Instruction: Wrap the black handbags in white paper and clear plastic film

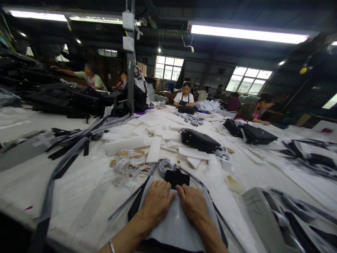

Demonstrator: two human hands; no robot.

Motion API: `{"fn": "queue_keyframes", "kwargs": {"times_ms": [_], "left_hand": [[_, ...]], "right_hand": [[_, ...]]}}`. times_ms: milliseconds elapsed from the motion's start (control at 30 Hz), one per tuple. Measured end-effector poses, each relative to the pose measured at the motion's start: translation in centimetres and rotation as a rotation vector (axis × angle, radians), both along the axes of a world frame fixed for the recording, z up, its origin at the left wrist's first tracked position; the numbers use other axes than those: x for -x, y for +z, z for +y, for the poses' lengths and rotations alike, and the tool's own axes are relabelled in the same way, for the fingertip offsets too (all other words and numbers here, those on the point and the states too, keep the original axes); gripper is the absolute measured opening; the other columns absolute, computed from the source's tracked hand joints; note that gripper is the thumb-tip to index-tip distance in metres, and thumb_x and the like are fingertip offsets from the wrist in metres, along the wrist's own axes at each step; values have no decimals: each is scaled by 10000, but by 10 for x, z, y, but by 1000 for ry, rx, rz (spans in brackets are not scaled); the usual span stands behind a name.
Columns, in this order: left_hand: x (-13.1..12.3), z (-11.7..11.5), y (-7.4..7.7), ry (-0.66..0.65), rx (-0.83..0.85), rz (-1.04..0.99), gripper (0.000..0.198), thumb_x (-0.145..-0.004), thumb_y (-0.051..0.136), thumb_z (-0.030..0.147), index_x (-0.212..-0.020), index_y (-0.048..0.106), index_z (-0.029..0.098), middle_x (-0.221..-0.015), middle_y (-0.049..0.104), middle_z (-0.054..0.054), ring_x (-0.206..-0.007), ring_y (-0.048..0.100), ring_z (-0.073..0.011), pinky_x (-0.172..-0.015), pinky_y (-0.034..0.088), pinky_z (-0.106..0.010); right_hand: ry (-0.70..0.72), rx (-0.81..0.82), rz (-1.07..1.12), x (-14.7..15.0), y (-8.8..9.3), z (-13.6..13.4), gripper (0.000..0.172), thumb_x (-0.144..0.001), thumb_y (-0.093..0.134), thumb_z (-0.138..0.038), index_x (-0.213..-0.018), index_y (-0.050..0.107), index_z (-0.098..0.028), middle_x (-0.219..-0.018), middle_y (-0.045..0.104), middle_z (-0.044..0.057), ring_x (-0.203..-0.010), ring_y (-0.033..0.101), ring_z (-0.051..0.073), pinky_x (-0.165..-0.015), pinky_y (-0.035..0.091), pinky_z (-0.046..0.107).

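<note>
My left hand (157,202) and my right hand (193,205) lie side by side, palms down and fingers stretched forward, on a pale grey fabric sheet (176,225) near the table's front edge. Their fingertips touch a small black tab with a metal clasp (177,176) that sticks out past the sheet's far edge. A black bag edge (135,207) shows under the sheet at the left. Neither hand grips anything. A coiled grey strap (163,165) lies just beyond the tab.
The long white table (79,189) carries white foam pieces (154,149), a heap of paper tags (129,163), grey and black straps (68,147) and black handbags (199,140). Several seated people work at the far side. A grey pole (131,59) rises from the table.
</note>
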State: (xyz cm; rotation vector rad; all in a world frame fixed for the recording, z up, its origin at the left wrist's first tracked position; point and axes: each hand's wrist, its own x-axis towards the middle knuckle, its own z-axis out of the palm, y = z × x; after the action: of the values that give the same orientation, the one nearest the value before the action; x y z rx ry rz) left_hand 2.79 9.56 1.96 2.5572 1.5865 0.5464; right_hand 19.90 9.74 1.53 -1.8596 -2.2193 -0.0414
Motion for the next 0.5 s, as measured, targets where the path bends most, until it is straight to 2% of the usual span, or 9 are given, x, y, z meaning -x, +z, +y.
{"fn": "queue_keyframes", "kwargs": {"times_ms": [67,133,167,233,300,367,433,500], "left_hand": [[-1,3,-1,3,-2,-9,183,-988,501,296,-994,623,158,-974,656,-75,-957,589,-261,-901,441,-437],[-2,5,-2,-1,0,-20,196,-984,509,317,-982,621,156,-965,658,-76,-952,591,-259,-900,432,-429],[-2,6,-2,-3,1,-25,201,-981,513,325,-976,621,155,-962,660,-79,-950,592,-262,-899,430,-430],[-2,6,-2,-5,2,-38,203,-974,518,327,-966,620,152,-958,662,-86,-953,592,-273,-898,429,-441],[-2,6,-2,-3,1,-56,195,-973,512,315,-975,617,151,-967,664,-92,-962,591,-283,-901,432,-452],[-1,5,-3,5,-1,-83,192,-974,497,296,-1018,607,145,-984,666,-99,-967,596,-282,-907,438,-452],[0,5,-6,22,-5,-121,198,-973,479,265,-1084,583,137,-1003,666,-107,-969,606,-274,-914,449,-444],[1,7,-12,52,-11,-174,208,-966,457,227,-1132,550,139,-1029,660,-111,-969,619,-264,-907,472,-433]], "right_hand": [[-42,7,51,-2,-3,3,367,-1043,353,-404,-912,632,-205,-774,728,85,-744,693,268,-703,442,371],[-85,-61,155,-5,-10,6,337,-1028,364,-414,-1133,600,-198,-930,748,120,-790,712,278,-694,475,375],[-97,-121,216,-7,-14,8,368,-1020,373,-417,-1262,540,-196,-1061,732,148,-869,716,285,-715,493,379],[-106,-227,317,-11,-21,11,507,-1003,389,-422,-1449,364,-182,-1324,610,202,-1087,668,312,-795,514,403],[-127,-229,374,-14,-26,14,621,-987,400,-445,-1514,256,-150,-1433,504,235,-1213,595,349,-855,511,450],[-158,-122,423,-16,-25,15,702,-960,437,-477,-1531,231,-125,-1406,525,246,-1176,614,369,-858,512,477],[-185,-7,503,-20,-19,15,766,-927,484,-513,-1537,237,-120,-1263,633,221,-1002,687,343,-821,526,461],[-162,37,608,-23,-11,14,754,-917,480,-561,-1521,304,-147,-1143,689,164,-856,702,290,-784,537,419]]}}
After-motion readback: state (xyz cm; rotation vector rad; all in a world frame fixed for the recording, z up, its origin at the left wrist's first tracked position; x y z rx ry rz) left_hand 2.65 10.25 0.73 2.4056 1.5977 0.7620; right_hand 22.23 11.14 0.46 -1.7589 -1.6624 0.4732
